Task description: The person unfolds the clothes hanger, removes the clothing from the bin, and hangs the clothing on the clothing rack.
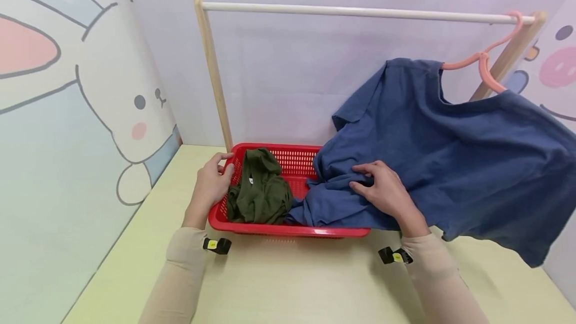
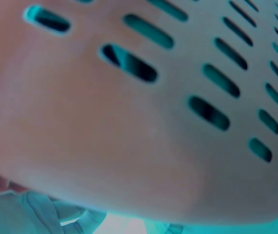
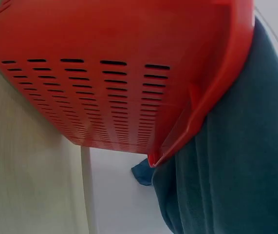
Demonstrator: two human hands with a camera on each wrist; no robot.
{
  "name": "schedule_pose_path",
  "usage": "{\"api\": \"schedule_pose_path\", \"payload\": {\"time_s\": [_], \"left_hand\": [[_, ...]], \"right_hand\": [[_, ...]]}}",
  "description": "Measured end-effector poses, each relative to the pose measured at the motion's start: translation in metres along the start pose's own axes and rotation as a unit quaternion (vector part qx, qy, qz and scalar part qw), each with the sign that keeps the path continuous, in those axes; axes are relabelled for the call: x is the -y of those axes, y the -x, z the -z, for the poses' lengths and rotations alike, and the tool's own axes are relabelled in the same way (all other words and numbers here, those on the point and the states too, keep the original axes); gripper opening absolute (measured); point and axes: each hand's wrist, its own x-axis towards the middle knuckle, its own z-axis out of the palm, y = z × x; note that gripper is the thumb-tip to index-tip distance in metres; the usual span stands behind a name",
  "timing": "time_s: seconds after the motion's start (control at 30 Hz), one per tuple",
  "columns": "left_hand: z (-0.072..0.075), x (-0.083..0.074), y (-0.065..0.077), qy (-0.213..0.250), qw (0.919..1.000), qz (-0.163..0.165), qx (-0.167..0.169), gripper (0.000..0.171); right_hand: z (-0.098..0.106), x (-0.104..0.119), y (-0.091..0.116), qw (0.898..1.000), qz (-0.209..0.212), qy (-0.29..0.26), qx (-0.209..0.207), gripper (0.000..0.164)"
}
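A red perforated basket (image 1: 299,231) stands on the table. My left hand (image 1: 211,181) is at its left rim, thumb over the rim and fingers on the outer side. Inside lies a crumpled dark green garment (image 1: 261,189) with a small white tag. A blue short-sleeved shirt (image 1: 432,129) hangs on a pink hanger (image 1: 490,76) at the right, its lower part bunched into the basket. My right hand (image 1: 384,189) is on that bunch, a fold of cloth between thumb and fingers. The left wrist view shows mostly the basket's wall (image 2: 104,126), strangely coloured.
A rack with a white rail (image 1: 351,11) and wooden posts (image 1: 213,69) rises behind the basket. The hanger hooks on the rail's right end. Cartoon-printed walls (image 1: 121,84) enclose the pale table (image 1: 288,284). In the right wrist view, the blue cloth (image 3: 241,146) drapes beside the basket's rim.
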Motion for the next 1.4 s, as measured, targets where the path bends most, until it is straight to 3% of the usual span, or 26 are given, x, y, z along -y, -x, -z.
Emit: {"api": "schedule_pose_path", "payload": {"time_s": [0.27, 0.57, 0.97, 1.2, 1.4], "left_hand": [[0.0, 0.003, 0.002, 0.0, 1.0, 0.006, -0.005, 0.047], [0.001, 0.002, 0.003, -0.006, 1.0, 0.004, -0.003, 0.047], [0.0, 0.003, 0.003, -0.006, 1.0, 0.004, -0.002, 0.046], [-0.001, 0.0, 0.001, -0.002, 1.0, 0.01, -0.001, 0.048], [0.0, -0.001, -0.001, 0.0, 1.0, 0.004, -0.001, 0.048]], "right_hand": [[0.0, 0.001, 0.0, 0.999, -0.018, -0.021, -0.023, 0.031], [-0.001, -0.001, 0.001, 0.999, -0.005, -0.025, -0.044, 0.02], [0.017, 0.003, 0.007, 0.986, 0.021, -0.031, -0.161, 0.019], [0.037, -0.005, 0.01, 0.977, -0.006, -0.035, -0.21, 0.021], [0.056, -0.014, 0.013, 0.968, -0.06, -0.033, -0.243, 0.023]]}}
